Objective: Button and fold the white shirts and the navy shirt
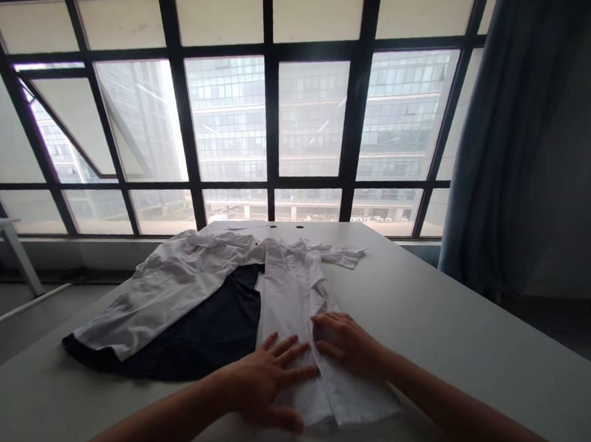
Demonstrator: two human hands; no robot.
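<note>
Pressing down on a white shirt [301, 314], both of my hands lie flat on its near end, close to the front edge of the bench [456, 318]. My left hand [265, 383] rests palm-down with the fingers [288, 348] spread wide and pointing toward the right, the thumb lying along the shirt's near hem. My right hand [346, 343] sits just beside it, touching the cloth with its fingers [324, 326] slightly bent and turned toward the left, so the fingertips of the two hands nearly meet over the middle of the garment. Neither hand grips anything; both only lie open on the fabric.

The white shirt is folded into a long narrow strip that runs from my hands away toward the window [269, 116], with its upper part bunched and a sleeve or collar piece trailing off to the right at the far end. To the left of it lies a dark garment [207, 333], spread flat on the bench, and a second white shirt [164, 289] lies rumpled across the top of that dark cloth, reaching to the bench's left edge. A blue curtain [510, 134] hangs at the right of the window, and a small white table [0, 229] stands on the floor at far left.
</note>
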